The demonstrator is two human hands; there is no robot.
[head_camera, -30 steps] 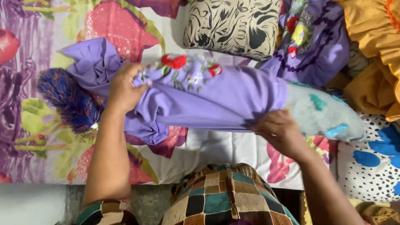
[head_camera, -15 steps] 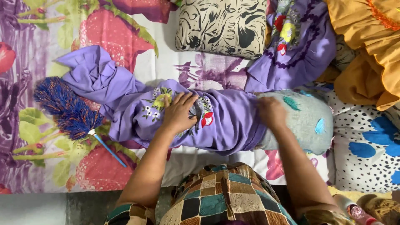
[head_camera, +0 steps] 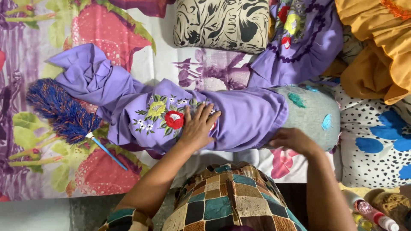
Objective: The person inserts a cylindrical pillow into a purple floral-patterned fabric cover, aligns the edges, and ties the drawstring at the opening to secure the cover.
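Purple cover [head_camera: 239, 117] is sheathing most of the grey bolster [head_camera: 314, 113]. Left hand [head_camera: 198, 126] is pressing flat, fingers spread; right hand [head_camera: 291, 140] is probably pinching the cover's edge. Next: pulling it over the bare end.

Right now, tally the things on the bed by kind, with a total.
Pillows and bolsters: 3 (grey bolster, black-and-cream pillow, spotted pillow)
Purple embroidered covers: 2 ()
Orange cloth: 1
Blue feather duster: 1
Total: 7
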